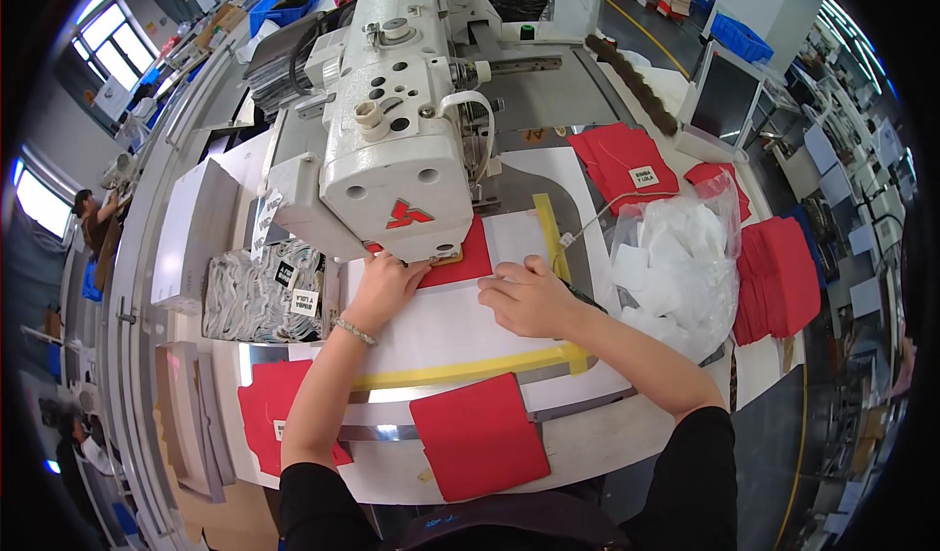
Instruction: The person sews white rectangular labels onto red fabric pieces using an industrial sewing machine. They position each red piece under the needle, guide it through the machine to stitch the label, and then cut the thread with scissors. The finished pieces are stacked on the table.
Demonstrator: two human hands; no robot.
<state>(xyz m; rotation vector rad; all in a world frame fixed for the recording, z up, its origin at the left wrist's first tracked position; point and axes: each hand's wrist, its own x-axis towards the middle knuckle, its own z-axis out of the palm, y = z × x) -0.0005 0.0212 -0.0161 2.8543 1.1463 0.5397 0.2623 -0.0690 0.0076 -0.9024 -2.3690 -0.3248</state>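
A red fabric panel (475, 257) lies on a white sheet, partly beneath the head of a white industrial sewing machine (397, 174). The left hand (384, 288) rests at the panel's left side, thumb apart from the fingers; whether it pinches the cloth, I cannot tell. The right hand (522, 299) is half open, fingers loosely bent beside the panel's right edge, with nothing seen in its grip. The step in hand looks like lining the panel up under the head; the next move would call for keeping it flat and square, with fingertips clear of the needle area. As for markings, the machine's front bears an angular red emblem (407, 215). A white tag (641, 177) on the red pieces at the right has short dark lettering, and black and white lettered tags sit on the stacked pale bundle (262, 301) at left. Another red panel (480, 437) lies at the desk's (589, 443) near edge.
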